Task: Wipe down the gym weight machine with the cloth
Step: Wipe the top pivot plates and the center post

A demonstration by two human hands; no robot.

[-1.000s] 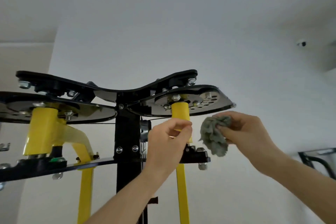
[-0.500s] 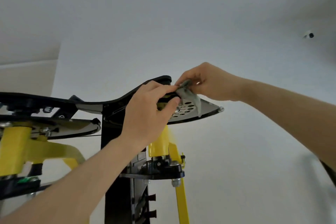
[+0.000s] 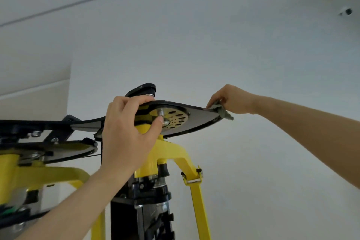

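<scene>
Your left hand [image 3: 126, 132] grips the black plate [image 3: 200, 119], fingers curled above, thumb beneath. Your right hand [image 3: 231, 99] pinches the grey cloth [image 3: 224, 112] against its tip.

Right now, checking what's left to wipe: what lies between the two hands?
In the head view, the black plate with its perforated gold disc.

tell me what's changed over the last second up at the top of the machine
The right hand carried the cloth up from beside the yellow post and out to the far tip of the black top plate, where it now wipes. The left hand let go of the post and took hold of the plate's edge, thumb underneath by the bolt. The cloth stayed in the right hand.
</scene>
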